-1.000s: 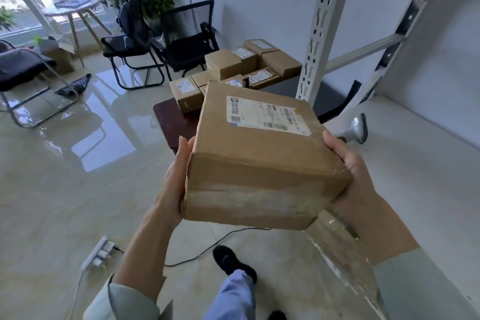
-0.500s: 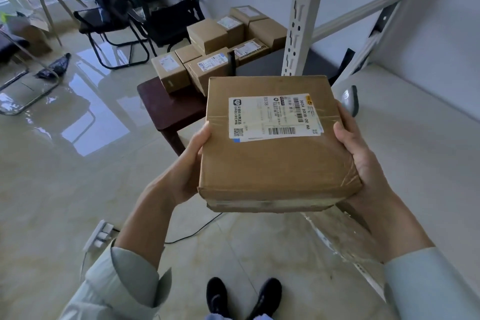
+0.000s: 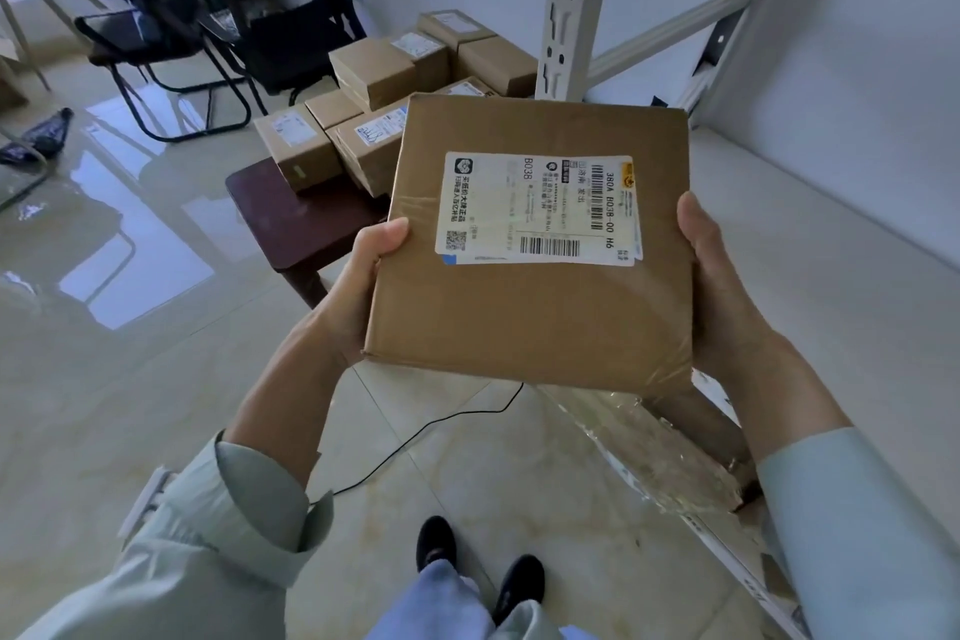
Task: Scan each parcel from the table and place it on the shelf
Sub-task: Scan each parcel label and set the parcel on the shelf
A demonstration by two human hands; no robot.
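While you stand at the shelving, you've got the flat brown cardboard parcel [image 3: 535, 307] up in the air between both hands, face tilted toward you so the white shipping label [image 3: 537, 211] with its barcodes and QR code is easy to see. Your left hand [image 3: 358, 286] grasps the parcel's left edge, thumb hooked over the top face and the rest of the fingers hidden underneath. Your right hand [image 3: 722, 286] grasps the right edge the same way, thumb lying along the side, other fingers out of sight under the box. Clear packing tape runs across the face near your right palm, kinda wrinkled at the corner. Just past your left thumb sits the dark reddish-brown wooden table [image 3: 291, 218], and on it the pile of small brown cardboard boxes [image 3: 374, 120] with their own labels, some stacked two high. Beyond your right hand stretches the pale grey shelf board [image 3: 831, 286], and the white perforated metal upright [image 3: 576, 0] rises straight behind the parcel's far edge. Further off beyond your left hand are the black mesh office chairs [image 3: 260, 16] on the glossy tile floor [image 3: 104, 327]. Below your left wrist a thin black cable [image 3: 426, 426] snakes across the tiles, and your black shoes [image 3: 478, 572] show under the parcel.
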